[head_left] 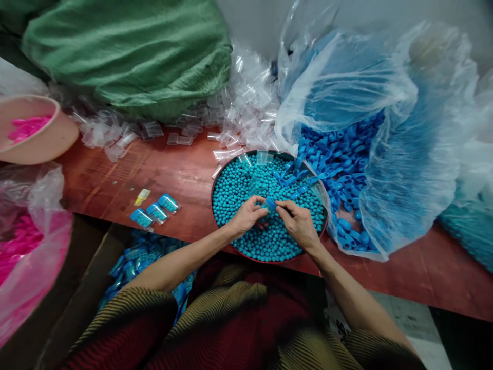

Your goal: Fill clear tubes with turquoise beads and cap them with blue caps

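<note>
Blue piece: here it is, the small blue piece point(271, 203), up between the fingertips, over the middle of the round tray point(212, 200).
Left hand: the left hand point(251, 211) has thumb and fingers in a narrow pinch on the piece's left side, above the tray.
Right hand: the right hand point(298, 222) pinches in from the other side, tips closed on that same blue piece.
Pointing: its long axis seems to lie roughly crosswise between the hands, tilted a little; fingers cover the ends, so which way the opening faces, I can't tell.
Done: three capped containers point(156, 212) with beads inside lie well left of the tray, and a heap of blue packed pieces point(134, 259) sits below, to its lower left.
Left over: plenty! Turquoise beads point(265, 245) fill the tray, clear tubes point(250, 110) pile up behind it, and loose blue caps point(339, 151) spill from the bag point(408, 190) on its right.
Stage: judging by that, one unit is in hand, with many parts unassembled around the tray.
</note>
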{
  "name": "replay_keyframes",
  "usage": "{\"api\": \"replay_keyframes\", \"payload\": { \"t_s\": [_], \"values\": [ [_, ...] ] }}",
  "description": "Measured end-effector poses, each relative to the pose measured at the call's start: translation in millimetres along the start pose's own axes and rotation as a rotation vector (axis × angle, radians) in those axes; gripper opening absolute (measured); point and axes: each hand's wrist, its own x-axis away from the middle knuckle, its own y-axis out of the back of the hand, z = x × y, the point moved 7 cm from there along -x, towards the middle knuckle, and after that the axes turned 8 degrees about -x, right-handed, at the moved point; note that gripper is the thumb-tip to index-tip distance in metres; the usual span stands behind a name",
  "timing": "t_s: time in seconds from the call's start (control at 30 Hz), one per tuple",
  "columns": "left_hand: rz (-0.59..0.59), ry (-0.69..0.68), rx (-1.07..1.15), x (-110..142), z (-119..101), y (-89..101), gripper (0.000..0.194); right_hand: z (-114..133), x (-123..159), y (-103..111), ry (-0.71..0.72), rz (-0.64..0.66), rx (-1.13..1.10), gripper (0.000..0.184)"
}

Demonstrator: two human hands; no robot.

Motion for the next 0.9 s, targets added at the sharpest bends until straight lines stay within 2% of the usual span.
{"api": "replay_keyframes", "payload": {
  "t_s": [0.17, 0.27, 0.4, 0.47, 0.57, 0.67, 0.73, 0.8, 0.9],
  "values": [
    [-0.029, -0.059, -0.006, 2.2, -1.4, 3.2, 0.062, -6.8, -3.1, -2.3, -0.022, 0.066, -0.048, 0.025],
    [-0.049, -0.104, -0.045, 2.5, -1.4, 3.0, 0.054, -11.0, -4.1, -7.5, -0.025, 0.115, -0.102, 0.026],
    [-0.173, -0.122, -0.122, 5.7, 0.2, 4.8, 0.038, -4.1, -1.1, -12.7, 0.078, 0.137, -0.051, 0.024],
    [-0.191, -0.115, -0.139, 7.5, 1.4, 5.8, 0.035, -1.4, -0.6, -11.8, 0.108, 0.169, -0.036, 0.024],
    [-0.068, -0.072, -0.146, 7.7, 4.0, 4.9, 0.039, -4.5, -4.5, -8.4, 0.063, 0.307, -0.122, 0.021],
    [0.050, -0.079, -0.206, 9.0, 1.0, 7.2, 0.040, -15.3, -10.4, -6.3, -0.097, 0.396, -0.313, 0.029],
    [0.081, -0.113, -0.263, 11.2, -3.2, 8.1, 0.038, -22.0, -13.9, -6.4, -0.194, 0.340, -0.431, 0.045],
    [0.065, -0.128, -0.291, 13.6, -6.0, 7.3, 0.039, -22.4, -15.5, -7.1, -0.198, 0.228, -0.444, 0.056],
    [-0.052, -0.133, -0.260, 17.0, -8.8, 6.4, 0.048, -8.0, -11.4, -11.7, -0.049, 0.126, -0.221, 0.041]
  ]
}}
